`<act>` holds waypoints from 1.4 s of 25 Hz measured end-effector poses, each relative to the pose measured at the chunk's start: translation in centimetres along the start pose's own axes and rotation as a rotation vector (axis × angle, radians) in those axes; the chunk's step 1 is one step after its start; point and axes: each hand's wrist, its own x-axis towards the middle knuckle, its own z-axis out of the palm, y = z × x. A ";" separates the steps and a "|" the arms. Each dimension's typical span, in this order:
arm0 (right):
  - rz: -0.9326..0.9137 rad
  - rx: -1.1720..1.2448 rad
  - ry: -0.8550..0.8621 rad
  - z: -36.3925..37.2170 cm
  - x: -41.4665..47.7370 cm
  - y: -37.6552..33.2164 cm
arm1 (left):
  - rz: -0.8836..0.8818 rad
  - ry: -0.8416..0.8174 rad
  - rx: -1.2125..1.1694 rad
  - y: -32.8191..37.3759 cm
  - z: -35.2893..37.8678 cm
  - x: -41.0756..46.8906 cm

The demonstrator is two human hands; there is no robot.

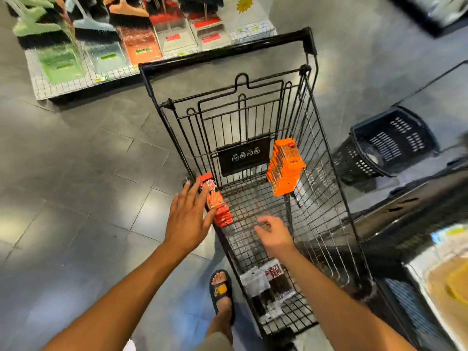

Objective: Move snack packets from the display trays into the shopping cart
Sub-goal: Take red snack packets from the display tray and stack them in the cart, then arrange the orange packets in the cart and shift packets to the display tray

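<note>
at the far left, on a low grid stand, sit brooms and dustpans [101, 49], well apart from the task. moving right, the left hand [188, 219] lies flat with its fingers straight and spread, resting on a stack of red snack packets [216, 202] right at the left wall of the shopping cart [222, 50]. the stack is tilted along the wire. the flat hand looks meant to steady or push the packets inward rather than carry them, since no finger curls round the stack.

below, a foot in a dark sandal [221, 292] stands just beside the cart. at the near end of the cart floor lie dark and white packets [273, 282], already delivered.

the right hand [272, 234] hovers over the cart floor with its fingers loosely curled and holds nothing. beyond it, a stack of orange packets [285, 168] sits tilted near the right wall. i cannot tell whether it leans on the wire or is in the air.

further right a black plastic basket [387, 145] rests on the floor, and at the edge a blurred display tray [440, 272] is likely the source for the next packets.
</note>
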 end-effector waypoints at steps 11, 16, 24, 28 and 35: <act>-0.125 0.028 0.390 -10.7 -23.5 17.9 | 0.625 -0.104 0.028 22.7 5.6 -15.4; -0.169 0.080 0.598 -17.1 -32.8 25.1 | 0.877 0.017 -0.045 37.0 5.0 -19.5; -0.165 0.097 0.914 -24.9 -44.2 35.0 | 1.218 0.056 -0.100 54.7 7.1 -26.1; 0.262 -0.170 1.076 -28.0 -47.8 41.1 | 1.294 0.015 -0.051 60.1 8.9 -28.8; 0.425 -0.473 1.052 -30.1 -48.0 44.3 | 1.242 -0.075 0.024 61.8 10.4 -29.5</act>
